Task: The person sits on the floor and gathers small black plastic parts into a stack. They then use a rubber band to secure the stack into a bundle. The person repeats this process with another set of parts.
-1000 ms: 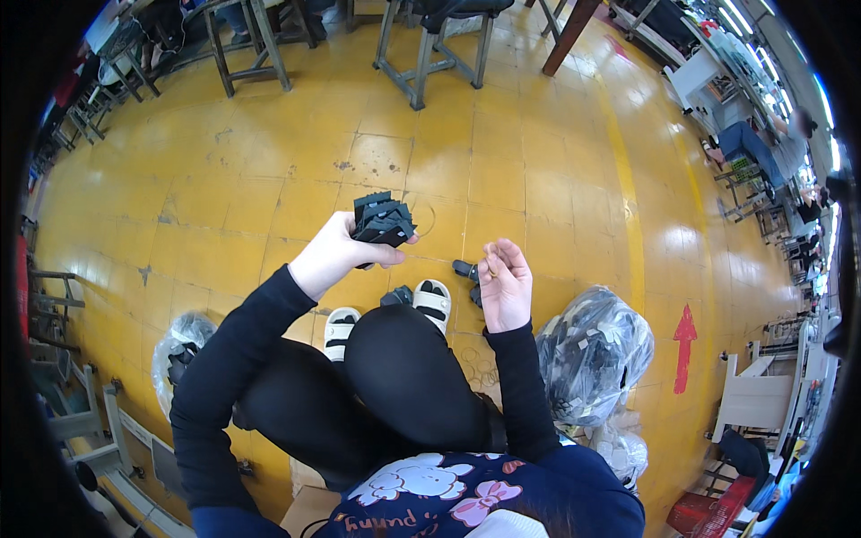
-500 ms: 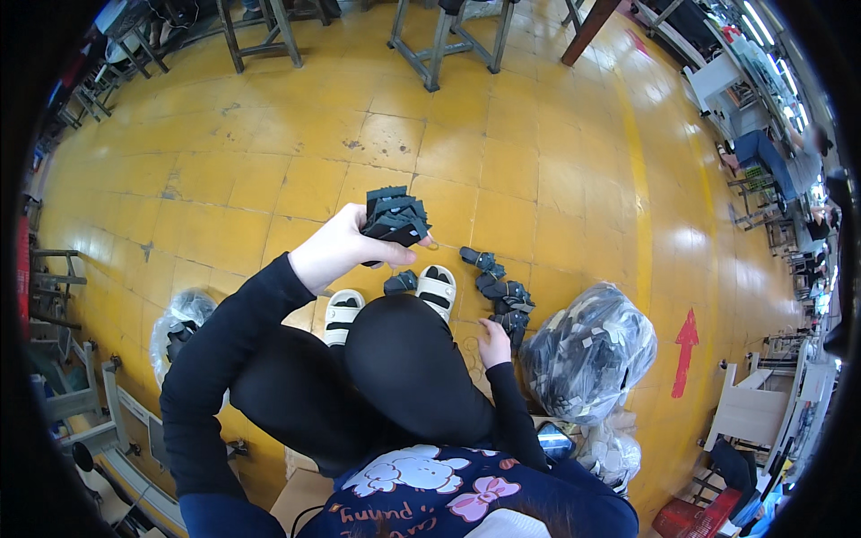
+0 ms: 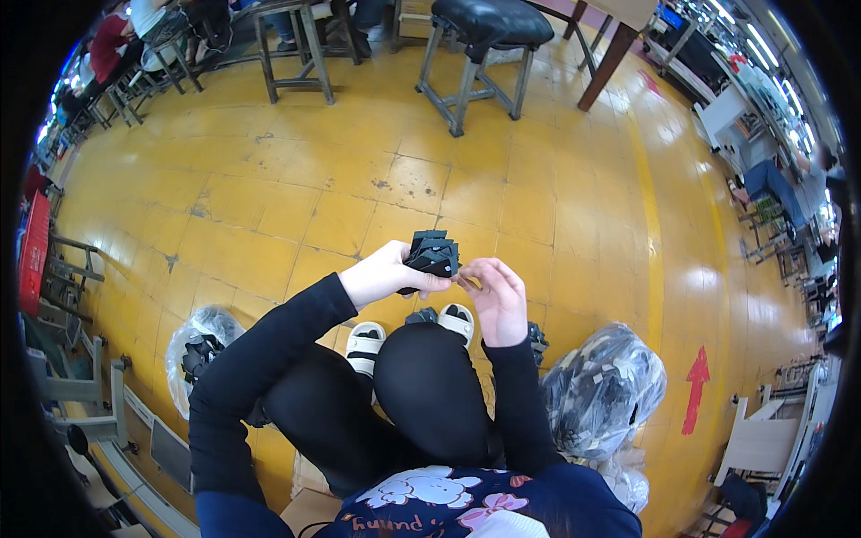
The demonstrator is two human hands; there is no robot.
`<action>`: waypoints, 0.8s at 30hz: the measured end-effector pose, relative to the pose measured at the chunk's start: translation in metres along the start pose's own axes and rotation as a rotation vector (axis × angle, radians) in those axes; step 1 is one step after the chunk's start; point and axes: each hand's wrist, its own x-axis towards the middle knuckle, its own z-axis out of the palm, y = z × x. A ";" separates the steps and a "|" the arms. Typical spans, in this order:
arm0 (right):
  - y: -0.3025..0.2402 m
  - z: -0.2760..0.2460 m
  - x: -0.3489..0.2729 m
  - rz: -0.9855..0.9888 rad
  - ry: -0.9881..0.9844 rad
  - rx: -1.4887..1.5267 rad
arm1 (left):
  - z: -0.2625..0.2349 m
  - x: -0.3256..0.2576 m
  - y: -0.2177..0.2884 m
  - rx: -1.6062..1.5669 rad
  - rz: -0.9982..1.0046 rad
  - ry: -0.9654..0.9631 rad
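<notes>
Now both my hands meet on a black parts stack (image 3: 430, 253).
My left hand (image 3: 386, 273) grips it above my knees; my right hand (image 3: 496, 296) pinches its right edge, clear bag (image 3: 605, 390) beside my right leg.

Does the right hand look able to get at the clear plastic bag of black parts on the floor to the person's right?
Probably yes: the right hand is up by the black parts, and the bag sits open beside that leg, nothing between.
</notes>
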 end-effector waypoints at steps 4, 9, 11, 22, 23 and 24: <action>-0.004 0.010 -0.005 -0.025 -0.088 0.373 | -0.015 0.005 -0.012 -0.009 0.021 -0.006; -0.010 0.008 0.002 -0.087 -0.117 0.202 | -0.015 0.002 -0.008 -0.028 0.017 -0.139; -0.006 -0.002 0.008 -0.086 -0.061 -0.011 | -0.009 -0.001 -0.004 -0.082 0.073 -0.126; -0.008 0.028 -0.013 -0.018 0.007 -0.170 | -0.017 0.001 -0.016 -0.290 0.117 -0.161; -0.007 0.024 -0.012 -0.036 0.015 -0.281 | -0.014 0.001 -0.014 -0.273 0.128 -0.150; -0.006 0.020 -0.011 -0.054 0.023 -0.391 | -0.011 0.002 -0.013 -0.255 0.138 -0.139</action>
